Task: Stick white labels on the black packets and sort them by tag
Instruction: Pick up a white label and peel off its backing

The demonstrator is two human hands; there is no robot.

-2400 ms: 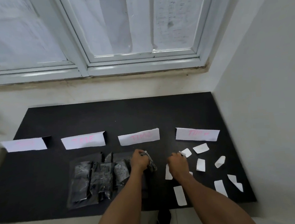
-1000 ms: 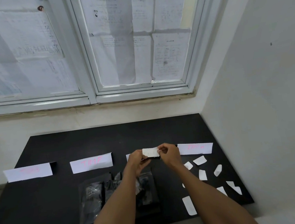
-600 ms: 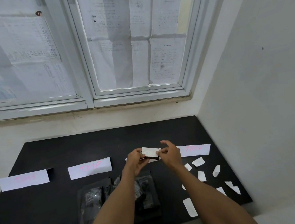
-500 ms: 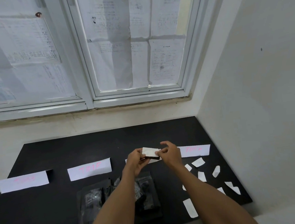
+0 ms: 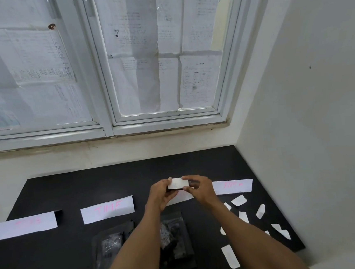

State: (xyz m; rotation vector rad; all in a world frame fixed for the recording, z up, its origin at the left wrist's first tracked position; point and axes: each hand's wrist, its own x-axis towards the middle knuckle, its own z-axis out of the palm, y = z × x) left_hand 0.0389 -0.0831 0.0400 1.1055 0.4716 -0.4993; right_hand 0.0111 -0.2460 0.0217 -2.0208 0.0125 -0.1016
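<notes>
Black packet [image 5: 173, 192]: held up off the tabletop [image 5: 69, 186], between both hands, above the row of paper tags.
White label [image 5: 177, 184]: lies on the packet's upper face and covers most of it; only a dark edge shows beneath.
Long axis: runs left to right, from one hand to the other.
Left hand [image 5: 161, 194]: fingers curled round the packet's left end.
Right hand [image 5: 200, 189]: thumb and forefinger pinch the right end, at the label's edge.
Nearest tags: one mostly hidden under the hands, another [image 5: 232, 186] just right of the right hand.
Coming move, as I judge it: press the label flat, then set the packet by its tag. The label's writing is too faint to tell which.
</notes>
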